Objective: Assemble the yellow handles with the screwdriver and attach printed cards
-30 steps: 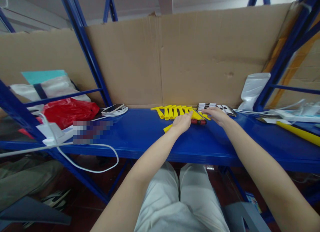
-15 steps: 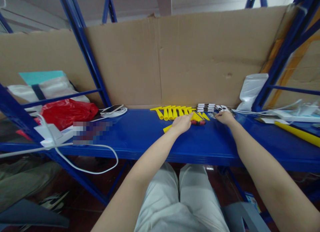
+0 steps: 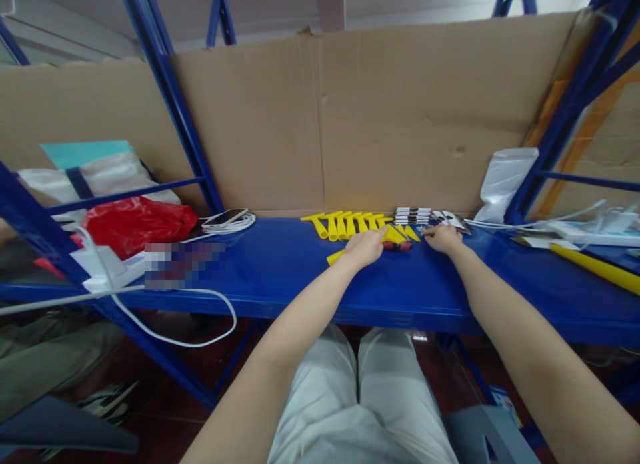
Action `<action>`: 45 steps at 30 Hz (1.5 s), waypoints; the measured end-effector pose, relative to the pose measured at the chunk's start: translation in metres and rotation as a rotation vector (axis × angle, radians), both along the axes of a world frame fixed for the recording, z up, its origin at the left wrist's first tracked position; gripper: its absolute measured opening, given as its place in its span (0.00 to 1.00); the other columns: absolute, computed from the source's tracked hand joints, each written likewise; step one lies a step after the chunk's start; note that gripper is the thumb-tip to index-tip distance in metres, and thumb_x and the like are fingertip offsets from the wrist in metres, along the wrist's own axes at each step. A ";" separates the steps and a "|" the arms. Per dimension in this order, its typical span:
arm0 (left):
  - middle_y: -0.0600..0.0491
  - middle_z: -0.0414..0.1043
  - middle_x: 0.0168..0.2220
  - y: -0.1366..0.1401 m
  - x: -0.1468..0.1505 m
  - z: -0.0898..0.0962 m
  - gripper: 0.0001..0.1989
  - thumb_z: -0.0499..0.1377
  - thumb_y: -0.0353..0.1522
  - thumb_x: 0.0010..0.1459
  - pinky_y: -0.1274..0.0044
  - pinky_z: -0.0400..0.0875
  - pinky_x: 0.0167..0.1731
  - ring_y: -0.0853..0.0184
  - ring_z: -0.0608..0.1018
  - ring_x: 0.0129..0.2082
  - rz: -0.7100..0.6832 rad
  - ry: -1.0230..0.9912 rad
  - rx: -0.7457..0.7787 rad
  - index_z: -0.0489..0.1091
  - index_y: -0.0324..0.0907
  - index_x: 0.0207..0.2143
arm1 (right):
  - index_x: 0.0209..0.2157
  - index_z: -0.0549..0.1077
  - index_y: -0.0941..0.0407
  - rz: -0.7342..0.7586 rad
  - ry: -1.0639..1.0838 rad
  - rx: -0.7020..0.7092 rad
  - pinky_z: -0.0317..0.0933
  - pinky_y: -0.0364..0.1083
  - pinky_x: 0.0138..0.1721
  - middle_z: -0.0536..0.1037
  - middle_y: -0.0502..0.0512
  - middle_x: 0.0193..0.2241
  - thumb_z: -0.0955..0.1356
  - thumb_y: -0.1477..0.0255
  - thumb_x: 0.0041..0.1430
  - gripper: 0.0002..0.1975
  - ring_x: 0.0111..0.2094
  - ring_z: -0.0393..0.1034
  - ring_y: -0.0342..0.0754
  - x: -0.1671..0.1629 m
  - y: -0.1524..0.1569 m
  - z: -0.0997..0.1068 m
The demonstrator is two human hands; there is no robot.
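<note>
Clasping a yellow tubular piece (image 3: 335, 257), the left hand (image 3: 364, 248) is placed just below and right of the frame's centre, its fingers curled over the piece, of which 1 end is left exposed at the hand's left. Farther right, the right hand (image 3: 443, 239) is held low over the blue tabletop (image 3: 280, 271), its fingers bunched beside small silvery bits (image 3: 423, 229); whether anything is pinched there cannot be told. Between the 2 hands, a red-and-black handle (image 3: 399, 246) and a yellow triangular piece (image 3: 413, 233) are seen. Behind the left hand, yellow T-shaped tubes (image 3: 333, 227) are lined up near the cardboard (image 3: 400, 117). Right of that row, black-and-white strips (image 3: 413, 215) are stacked. At the middle left, a phone (image 3: 227, 217) is laid by a coiled white cable (image 3: 245, 224).
</note>
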State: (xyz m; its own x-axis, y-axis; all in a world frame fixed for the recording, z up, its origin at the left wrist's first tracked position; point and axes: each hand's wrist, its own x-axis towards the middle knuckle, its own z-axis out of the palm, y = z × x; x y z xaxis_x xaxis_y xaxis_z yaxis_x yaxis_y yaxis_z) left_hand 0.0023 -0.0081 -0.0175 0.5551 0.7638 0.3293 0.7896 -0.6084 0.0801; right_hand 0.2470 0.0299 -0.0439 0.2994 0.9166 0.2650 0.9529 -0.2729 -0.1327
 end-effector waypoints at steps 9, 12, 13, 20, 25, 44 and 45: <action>0.47 0.68 0.57 -0.002 0.000 0.002 0.26 0.48 0.30 0.62 0.70 0.67 0.52 0.60 0.73 0.54 0.015 0.021 -0.001 0.56 0.44 0.64 | 0.43 0.79 0.53 0.063 -0.070 0.028 0.54 0.61 0.55 0.71 0.61 0.52 0.61 0.72 0.59 0.17 0.56 0.59 0.60 -0.011 -0.006 0.003; 0.47 0.68 0.57 -0.001 0.000 0.002 0.27 0.48 0.30 0.62 0.70 0.67 0.52 0.60 0.73 0.54 0.016 0.023 -0.001 0.56 0.44 0.64 | 0.39 0.79 0.55 0.053 -0.082 0.031 0.55 0.59 0.54 0.73 0.62 0.49 0.60 0.73 0.59 0.16 0.54 0.61 0.59 -0.013 -0.008 0.006; 0.47 0.68 0.57 -0.001 0.000 0.002 0.27 0.48 0.30 0.62 0.70 0.67 0.52 0.60 0.73 0.54 0.016 0.021 -0.001 0.56 0.44 0.64 | 0.38 0.79 0.56 0.056 -0.087 0.032 0.55 0.58 0.53 0.73 0.63 0.48 0.60 0.73 0.59 0.16 0.54 0.61 0.59 -0.014 -0.009 0.007; 0.48 0.68 0.57 -0.002 -0.001 0.002 0.27 0.48 0.30 0.62 0.70 0.68 0.51 0.60 0.73 0.53 0.029 0.017 0.002 0.56 0.45 0.64 | 0.40 0.79 0.57 0.046 -0.124 0.012 0.56 0.58 0.51 0.73 0.64 0.49 0.60 0.72 0.58 0.16 0.54 0.60 0.60 -0.018 -0.015 0.011; 0.49 0.67 0.58 -0.002 -0.001 0.003 0.27 0.49 0.31 0.62 0.70 0.67 0.52 0.60 0.72 0.54 0.025 0.003 -0.008 0.56 0.45 0.64 | 0.42 0.79 0.57 0.052 -0.153 -0.003 0.56 0.59 0.51 0.71 0.66 0.51 0.60 0.70 0.60 0.17 0.55 0.59 0.61 -0.022 -0.018 0.014; 0.48 0.68 0.57 -0.002 0.000 0.003 0.27 0.50 0.30 0.62 0.70 0.66 0.52 0.60 0.72 0.54 0.020 -0.028 -0.028 0.56 0.46 0.63 | 0.40 0.78 0.58 0.074 -0.212 -0.072 0.61 0.49 0.45 0.79 0.63 0.41 0.61 0.73 0.58 0.15 0.46 0.72 0.55 -0.027 -0.016 0.017; 0.47 0.68 0.57 -0.002 -0.001 0.003 0.27 0.50 0.30 0.61 0.69 0.67 0.52 0.60 0.72 0.54 0.017 -0.031 -0.028 0.57 0.46 0.63 | 0.40 0.78 0.58 0.072 -0.217 -0.074 0.61 0.49 0.44 0.79 0.63 0.41 0.61 0.73 0.58 0.15 0.46 0.72 0.55 -0.027 -0.016 0.017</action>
State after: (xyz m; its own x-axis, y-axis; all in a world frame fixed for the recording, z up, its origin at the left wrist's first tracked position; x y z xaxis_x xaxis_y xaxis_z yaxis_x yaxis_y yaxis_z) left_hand 0.0018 -0.0104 -0.0147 0.5319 0.7822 0.3243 0.7965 -0.5922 0.1219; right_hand 0.2202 0.0138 -0.0265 0.1764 0.9528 0.2470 0.9741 -0.2050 0.0950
